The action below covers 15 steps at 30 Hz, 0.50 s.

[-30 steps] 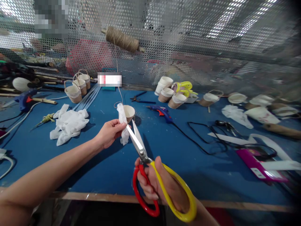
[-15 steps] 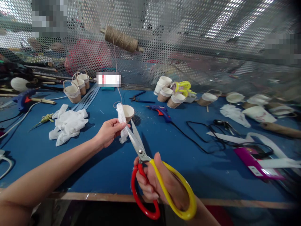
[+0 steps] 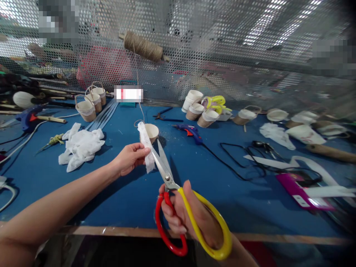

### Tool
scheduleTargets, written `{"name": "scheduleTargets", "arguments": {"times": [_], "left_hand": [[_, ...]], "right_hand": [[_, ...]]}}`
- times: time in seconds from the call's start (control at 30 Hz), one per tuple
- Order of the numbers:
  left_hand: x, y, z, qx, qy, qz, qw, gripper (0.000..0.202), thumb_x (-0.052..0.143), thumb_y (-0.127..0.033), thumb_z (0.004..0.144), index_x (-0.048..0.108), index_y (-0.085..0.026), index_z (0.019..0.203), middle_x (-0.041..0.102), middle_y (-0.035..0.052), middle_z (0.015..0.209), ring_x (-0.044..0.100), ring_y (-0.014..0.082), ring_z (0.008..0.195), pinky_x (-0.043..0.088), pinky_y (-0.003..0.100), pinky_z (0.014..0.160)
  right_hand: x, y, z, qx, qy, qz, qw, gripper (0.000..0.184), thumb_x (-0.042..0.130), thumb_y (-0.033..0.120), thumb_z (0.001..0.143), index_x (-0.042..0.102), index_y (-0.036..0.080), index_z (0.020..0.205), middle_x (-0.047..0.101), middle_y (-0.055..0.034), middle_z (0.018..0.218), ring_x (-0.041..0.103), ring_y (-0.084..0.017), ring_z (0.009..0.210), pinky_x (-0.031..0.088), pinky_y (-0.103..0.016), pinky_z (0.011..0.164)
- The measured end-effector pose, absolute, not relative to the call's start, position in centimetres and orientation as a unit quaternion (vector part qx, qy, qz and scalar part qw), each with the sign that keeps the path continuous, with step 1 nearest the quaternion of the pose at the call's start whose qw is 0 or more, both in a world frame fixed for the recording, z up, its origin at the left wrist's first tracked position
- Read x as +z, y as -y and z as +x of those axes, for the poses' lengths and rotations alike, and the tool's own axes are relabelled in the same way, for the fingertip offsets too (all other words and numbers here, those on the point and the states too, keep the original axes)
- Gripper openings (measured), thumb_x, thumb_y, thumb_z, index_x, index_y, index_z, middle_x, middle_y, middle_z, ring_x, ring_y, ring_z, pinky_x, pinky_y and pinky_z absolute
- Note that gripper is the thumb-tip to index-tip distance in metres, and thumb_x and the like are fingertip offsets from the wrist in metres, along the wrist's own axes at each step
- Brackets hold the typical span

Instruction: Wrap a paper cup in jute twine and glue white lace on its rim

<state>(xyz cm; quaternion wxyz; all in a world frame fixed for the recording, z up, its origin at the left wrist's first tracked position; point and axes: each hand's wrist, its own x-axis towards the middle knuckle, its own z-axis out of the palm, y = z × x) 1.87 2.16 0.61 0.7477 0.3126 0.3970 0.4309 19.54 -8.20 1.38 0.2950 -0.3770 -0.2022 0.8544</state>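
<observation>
The left hand [image 3: 132, 158] is pinching a white strip [image 3: 144, 135] above the blue surface [image 3: 119, 204], near a small cup [image 3: 152, 132]. The right hand [image 3: 181, 211] is gripping red-and-yellow scissors [image 3: 167, 178] by their handles, and the parted blades are pointing toward the strip.

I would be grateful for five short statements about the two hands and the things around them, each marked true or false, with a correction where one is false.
1. The right hand holds the scissors. True.
2. The scissors' blades are fully closed. False: they stand apart.
3. The left hand pinches a white strip. True.
4. The twine spool lies flat on the table. False: the twine spool is up in front of the metal mesh, above the table.
5. The pliers lie farther from the person than the middle glue gun. True.
</observation>
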Motion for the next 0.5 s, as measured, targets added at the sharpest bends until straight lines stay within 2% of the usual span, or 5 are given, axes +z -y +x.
{"name": "scheduleTargets", "arguments": {"times": [0.23, 0.37, 0.5], "left_hand": [[1.3, -2.0, 1.6, 0.416, -0.405, 0.329, 0.745, 0.022, 0.077, -0.022, 0.060, 0.062, -0.010, 0.071, 0.061, -0.0011, 0.051, 0.049, 0.0041, 0.035, 0.035, 0.014, 0.036], [1.6, -2.0, 1.6, 0.418, -0.410, 0.331, 0.740, 0.022, 0.077, -0.021, 0.061, 0.063, -0.011, 0.075, 0.060, -0.0026, 0.048, 0.048, 0.0037, 0.035, 0.033, 0.014, 0.035], [1.7, -2.2, 1.6, 0.429, -0.422, 0.325, 0.729, 0.020, 0.077, -0.020, 0.060, 0.060, -0.012, 0.068, 0.060, -0.0027, 0.048, 0.049, 0.0038, 0.036, 0.036, 0.014, 0.037]], "right_hand": [[1.3, 8.4, 19.7, 0.856, 0.217, -0.371, 0.288, 0.061, 0.052, 0.073, 0.065, 0.048, 0.018, 0.091, 0.045, 0.0049, 0.057, 0.032, -0.003, 0.041, 0.015, -0.019, 0.039], [1.5, 8.5, 19.7, 0.860, 0.212, -0.367, 0.284, 0.062, 0.050, 0.074, 0.066, 0.048, 0.017, 0.091, 0.045, 0.0044, 0.057, 0.032, -0.003, 0.042, 0.014, -0.019, 0.038], [1.5, 8.6, 20.3, 0.861, 0.221, -0.365, 0.276, 0.062, 0.050, 0.075, 0.063, 0.045, 0.019, 0.088, 0.047, 0.0039, 0.059, 0.033, -0.003, 0.042, 0.014, -0.018, 0.038]]}}
